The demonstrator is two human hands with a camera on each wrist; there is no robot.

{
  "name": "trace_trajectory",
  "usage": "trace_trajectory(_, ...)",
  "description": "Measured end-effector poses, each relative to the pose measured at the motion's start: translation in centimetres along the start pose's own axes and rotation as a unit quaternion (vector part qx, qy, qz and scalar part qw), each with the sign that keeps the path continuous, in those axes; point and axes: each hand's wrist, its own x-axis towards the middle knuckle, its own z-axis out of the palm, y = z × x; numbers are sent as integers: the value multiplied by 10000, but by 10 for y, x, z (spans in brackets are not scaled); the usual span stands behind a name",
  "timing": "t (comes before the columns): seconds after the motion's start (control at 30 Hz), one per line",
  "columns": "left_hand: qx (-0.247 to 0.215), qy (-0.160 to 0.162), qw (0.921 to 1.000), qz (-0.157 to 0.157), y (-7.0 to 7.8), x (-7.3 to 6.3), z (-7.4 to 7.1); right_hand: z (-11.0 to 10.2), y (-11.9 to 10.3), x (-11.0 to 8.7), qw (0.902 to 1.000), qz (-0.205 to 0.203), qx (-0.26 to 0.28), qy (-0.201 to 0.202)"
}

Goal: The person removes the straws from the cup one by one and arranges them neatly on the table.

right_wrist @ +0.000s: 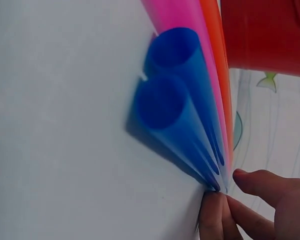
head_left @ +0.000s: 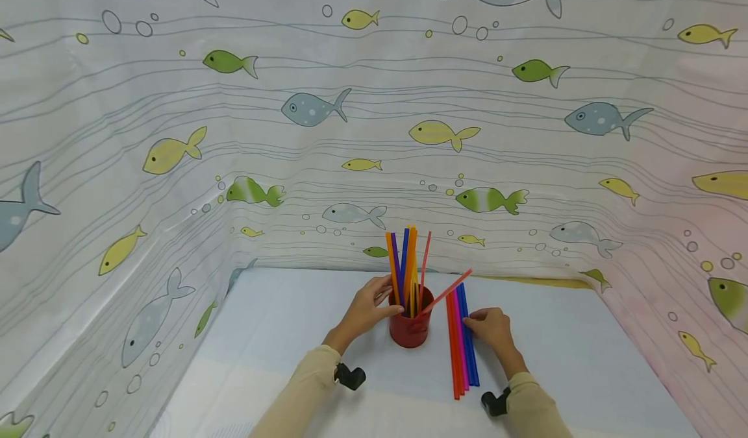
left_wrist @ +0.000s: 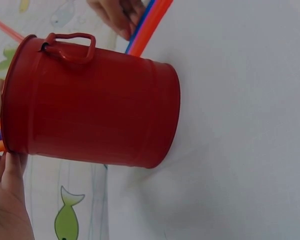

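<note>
Pale sheeting (head_left: 386, 78) printed with green, yellow and grey-blue fish (head_left: 310, 109) stands behind a white tabletop (head_left: 257, 328); a yellowish strip (head_left: 537, 282), possibly table edge, shows at back right.

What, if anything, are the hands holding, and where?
The left hand holds the red cup by its rim; the right hand touches a blue straw, but any grip is unclear.

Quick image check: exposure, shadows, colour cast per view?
Head: bright, with a pinkish cast on the right side of the fish-print backdrop; left wrist: dimmer, red cup dark, soft shadow by its base; right wrist: also dim, blue straws shadowing the white surface.
</note>
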Motion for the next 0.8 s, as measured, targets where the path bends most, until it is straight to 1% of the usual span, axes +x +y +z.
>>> trace_trajectory(0.07,48,-2,10000,4,-1,0,0,-1,-1,0,10000,-27,-42,27)
trace_trajectory(0.17,82,8,10000,25,-6,2,1,-3,-3,1,9998,-128,-80,153)
trace_trajectory(0.3,77,56,10000,-8,-24,7,5,-7,-12,4,9986,-358,0,392)
trace_trajectory(0.4,84,97,9999,-46,-36,10,6,-11,-23,6,9965,-629,84,552)
trace_trajectory(0.43,72,104,9999,-46,-38,10,6,-12,-27,7,9954,-730,102,605)
trace_trajectory(0.63,23,104,9999,-5,-40,10,4,-15,-54,8,9877,-1279,234,864)
trace_trajectory(0.8,67,86,9999,29,-39,9,5,-12,-77,6,9833,-1495,351,980)
